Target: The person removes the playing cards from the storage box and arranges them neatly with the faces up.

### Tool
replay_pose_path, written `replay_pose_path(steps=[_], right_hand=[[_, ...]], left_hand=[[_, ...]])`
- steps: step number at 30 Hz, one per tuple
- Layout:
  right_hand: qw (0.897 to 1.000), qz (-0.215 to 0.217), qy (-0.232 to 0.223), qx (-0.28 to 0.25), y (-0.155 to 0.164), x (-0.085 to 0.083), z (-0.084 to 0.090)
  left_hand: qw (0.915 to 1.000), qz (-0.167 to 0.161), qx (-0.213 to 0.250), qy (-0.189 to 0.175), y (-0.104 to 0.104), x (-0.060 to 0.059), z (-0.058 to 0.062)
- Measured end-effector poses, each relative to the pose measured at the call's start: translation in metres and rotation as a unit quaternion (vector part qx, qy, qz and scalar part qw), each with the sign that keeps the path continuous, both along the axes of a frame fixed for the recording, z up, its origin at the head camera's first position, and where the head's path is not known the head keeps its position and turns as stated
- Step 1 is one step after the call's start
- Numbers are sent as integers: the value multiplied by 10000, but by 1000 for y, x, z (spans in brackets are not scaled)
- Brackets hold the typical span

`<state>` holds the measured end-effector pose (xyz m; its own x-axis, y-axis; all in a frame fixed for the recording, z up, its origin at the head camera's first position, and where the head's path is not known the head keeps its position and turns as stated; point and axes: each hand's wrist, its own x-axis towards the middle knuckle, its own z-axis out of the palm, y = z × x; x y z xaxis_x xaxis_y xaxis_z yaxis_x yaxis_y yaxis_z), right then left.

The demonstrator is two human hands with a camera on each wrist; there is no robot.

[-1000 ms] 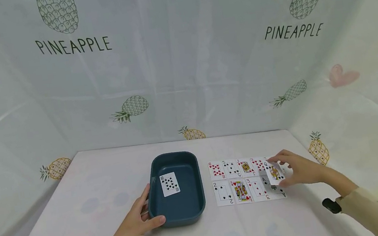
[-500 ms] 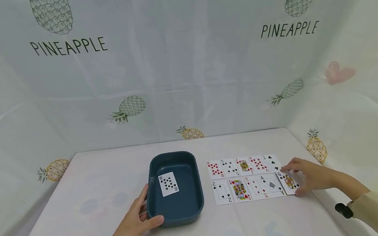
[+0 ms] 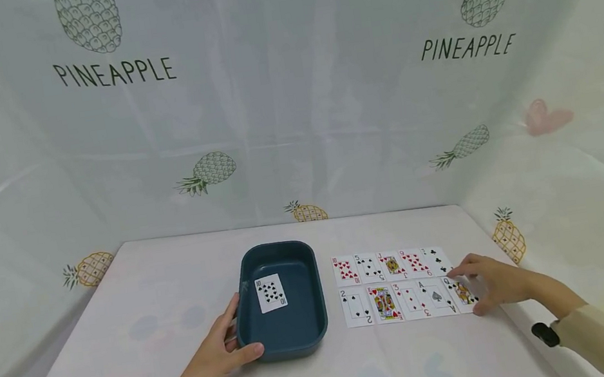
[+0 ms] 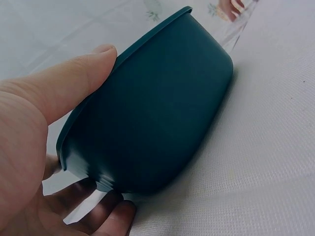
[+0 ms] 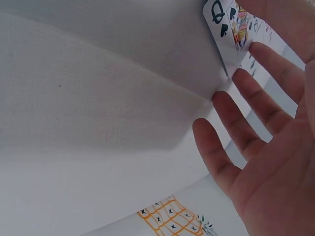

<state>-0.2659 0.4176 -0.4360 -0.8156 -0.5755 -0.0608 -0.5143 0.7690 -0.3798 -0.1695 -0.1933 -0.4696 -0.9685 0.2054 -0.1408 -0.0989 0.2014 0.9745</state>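
My left hand (image 3: 216, 344) grips the near-left side of a dark teal rectangular dish (image 3: 312, 297). In the left wrist view the thumb lies along the dish's rim and the fingers curl round its end. Face up inside lies a ten of spades (image 3: 271, 293). My right hand (image 3: 500, 281) has thumb and index finger at opposite edges of the queen of spades (image 3: 461, 292), pinching it at the right end of the front row. In the right wrist view its other fingers spread loosely, touching no card that I can make out. An ace of spades (image 3: 437, 296) lies just left of the queen.
Face-up playing cards form two rows right of the dish. The back row includes a ten of hearts (image 3: 346, 271) and a club card (image 3: 436, 261); the front includes a king of hearts (image 3: 385, 304). A white cloth (image 3: 176, 285) covers the table, with pineapple-printed curtains around.
My right hand has carried the queen of spades rightward and down from above the cards to the front row's right end, then straightened it there. The left hand has kept its hold.
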Motion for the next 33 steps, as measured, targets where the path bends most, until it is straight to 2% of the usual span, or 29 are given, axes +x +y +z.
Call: replay_pose_path(steps=[9, 15, 22, 29, 33], right_hand=[[9998, -119, -84, 139, -1, 0, 1], [10000, 5, 30, 59, -2, 2, 1], [9997, -105, 161, 152, -8, 3, 7], [9995, -259, 185, 24, -40, -1, 28], [9984, -177, 532, -109, -72, -6, 36]], left_hand=[[10000, -10, 22, 43, 0, -2, -2], [10000, -38, 46, 76, 0, -2, -3], [10000, -32, 52, 48, 0, -2, -2], [9999, 45, -129, 54, 0, -2, -1], [10000, 3, -53, 41, 0, -1, -1]])
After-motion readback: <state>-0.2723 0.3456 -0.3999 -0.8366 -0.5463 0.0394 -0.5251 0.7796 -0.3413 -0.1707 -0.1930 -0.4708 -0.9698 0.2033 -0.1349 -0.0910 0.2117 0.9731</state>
